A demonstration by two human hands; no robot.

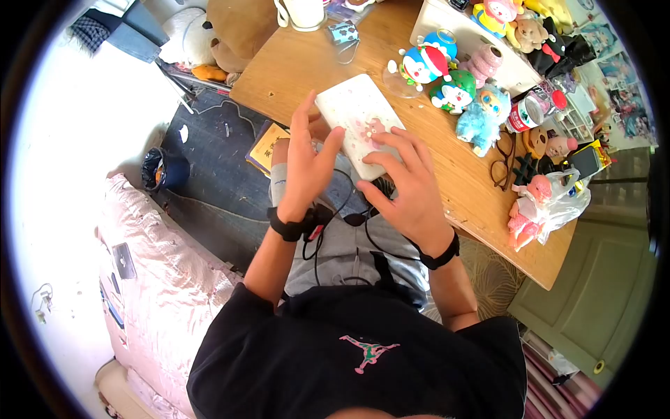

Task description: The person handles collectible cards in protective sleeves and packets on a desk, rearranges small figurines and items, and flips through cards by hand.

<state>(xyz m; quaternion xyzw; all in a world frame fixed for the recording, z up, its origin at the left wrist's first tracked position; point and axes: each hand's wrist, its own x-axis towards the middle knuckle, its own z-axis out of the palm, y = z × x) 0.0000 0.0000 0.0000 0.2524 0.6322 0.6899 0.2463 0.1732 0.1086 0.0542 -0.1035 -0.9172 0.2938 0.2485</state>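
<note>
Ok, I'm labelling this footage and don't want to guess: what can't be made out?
All in the head view:
- Underside of the white patterned rectangular slab: faces away from the camera.
- White handled container: cut off by the top edge.
- Small print on the yellow-covered book: too small.
- Colourful wall pictures: blurred, details too small.

Saw 1 L hand (308,164), 1 R hand (410,176), 1 wht patterned slab (354,115).
From where I stood there were 2 blk wristbands (289,227), 1 wood desk (276,77), 1 face mask (343,33), 1 pr. glasses (513,148), 1 red-labelled jar (522,115), 1 plastic bag (567,206), 1 fig. w/ red hat (421,66), 1 fig. w/ green hat (453,93), 1 fluffy blue toy (479,124), 1 yellow book (267,149), 1 bin (174,170); other toys (483,64) were too crowded to count.
</note>
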